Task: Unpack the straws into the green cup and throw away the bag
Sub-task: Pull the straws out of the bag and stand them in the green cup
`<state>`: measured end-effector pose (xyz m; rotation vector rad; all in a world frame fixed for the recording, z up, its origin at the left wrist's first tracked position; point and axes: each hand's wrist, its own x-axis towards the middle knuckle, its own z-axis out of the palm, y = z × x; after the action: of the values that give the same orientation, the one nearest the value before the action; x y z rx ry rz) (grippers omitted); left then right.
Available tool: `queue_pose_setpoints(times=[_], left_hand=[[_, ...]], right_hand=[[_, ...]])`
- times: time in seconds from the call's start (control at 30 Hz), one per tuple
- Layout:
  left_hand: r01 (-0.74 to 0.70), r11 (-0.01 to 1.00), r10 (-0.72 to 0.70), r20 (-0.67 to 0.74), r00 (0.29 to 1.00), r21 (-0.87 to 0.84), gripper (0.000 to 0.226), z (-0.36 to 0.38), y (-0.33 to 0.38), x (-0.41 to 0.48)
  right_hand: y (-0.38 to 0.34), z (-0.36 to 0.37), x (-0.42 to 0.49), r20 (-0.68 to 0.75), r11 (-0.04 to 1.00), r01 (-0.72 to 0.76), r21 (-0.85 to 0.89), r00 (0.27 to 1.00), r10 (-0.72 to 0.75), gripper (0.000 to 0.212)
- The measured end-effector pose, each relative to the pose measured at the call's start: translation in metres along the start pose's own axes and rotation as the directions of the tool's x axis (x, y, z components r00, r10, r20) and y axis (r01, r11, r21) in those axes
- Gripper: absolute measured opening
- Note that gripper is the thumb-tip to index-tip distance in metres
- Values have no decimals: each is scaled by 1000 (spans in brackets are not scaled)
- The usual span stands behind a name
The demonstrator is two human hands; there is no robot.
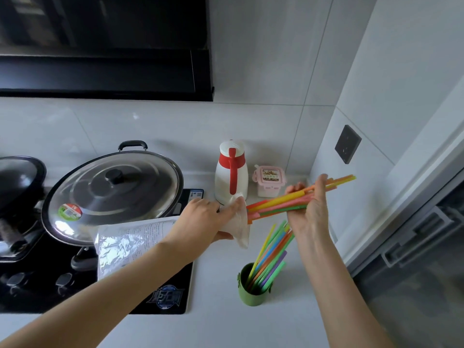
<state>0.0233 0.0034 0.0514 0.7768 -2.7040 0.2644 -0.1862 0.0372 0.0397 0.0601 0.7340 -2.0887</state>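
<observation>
By 1 cup: R grip holds straws; L grip, bag.

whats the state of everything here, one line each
left hand: grips the bag
bag: crumpled, bundle ends at its mouth
right hand: grips the straw bundle
straw bundle: held roughly level above the cup
cup: upright, holding leaning straws
wok lid: on the wok
jug: upright, top shut
pink box: lid on
</observation>
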Motion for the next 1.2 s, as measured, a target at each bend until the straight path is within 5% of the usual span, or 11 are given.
queue_pose_setpoints(times=[0.13, 0.4, 0.5, 0.73, 1.2], left_hand=[[32, 998, -33, -2, 999, -60, 79, 4, -1, 0], [128, 941, -171, -113, 979, -312, 83, 1, -7, 7], [145, 925, -217, -176, 960, -351, 79, -6, -11, 16], [115, 948, -186, -224, 957, -296, 82, -6, -29, 24], [175, 963, -201, -110, 973, -204, 78, 14, -48, 3]], right_hand=[[13, -2, -7, 92, 990, -17, -137, 995, 29, 26], [-14, 52, -7, 269, 921, 177, -347, 960, -83, 44], [-30, 82, 2, 346, 931, 175, -319, 937, -58, 38], [-71, 116, 22, 242, 940, 299, -167, 936, -255, 42], [-118, 80, 49, 50, 883, 391, -259, 919, -392, 42]])
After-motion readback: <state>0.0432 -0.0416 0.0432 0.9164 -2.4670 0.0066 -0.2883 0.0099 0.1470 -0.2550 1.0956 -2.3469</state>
